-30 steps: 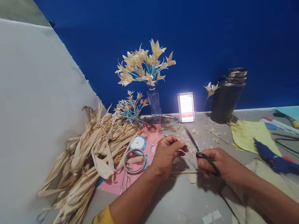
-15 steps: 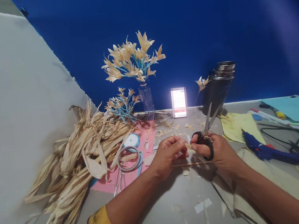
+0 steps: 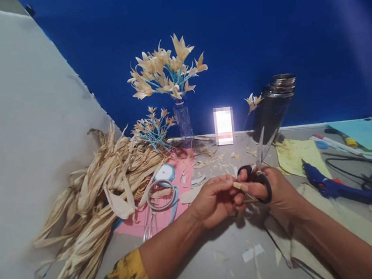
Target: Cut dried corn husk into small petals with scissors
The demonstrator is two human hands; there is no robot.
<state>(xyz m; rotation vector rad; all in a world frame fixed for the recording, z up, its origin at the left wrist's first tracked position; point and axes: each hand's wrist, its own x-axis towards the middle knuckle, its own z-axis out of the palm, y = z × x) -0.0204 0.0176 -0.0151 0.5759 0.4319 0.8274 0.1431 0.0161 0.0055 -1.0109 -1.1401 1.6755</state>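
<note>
My left hand (image 3: 214, 201) and my right hand (image 3: 278, 188) meet above the grey table. Between their fingertips is a small pale strip of dried corn husk (image 3: 238, 185), pinched from both sides. Black-handled scissors (image 3: 259, 161) hang on my right hand, blades apart and pointing up, away from the husk. A thin stem (image 3: 251, 200) shows partly below the fingers; which hand carries it I cannot tell. Husk scraps (image 3: 219, 159) lie scattered beyond my hands.
At left lies a heap of dried corn husks (image 3: 117, 177), beside a tape roll (image 3: 164, 173) and pink paper (image 3: 128, 228). Husk flowers (image 3: 162, 67) stand in a clear bottle (image 3: 183, 124). A dark flask (image 3: 273, 111), a lit screen (image 3: 224, 126) and a blue glue gun (image 3: 337, 187) are around.
My left hand has turned, its palm facing up more, and come closer to my right fingers. The thin stem, formerly level across both hands, is now mostly hidden.
</note>
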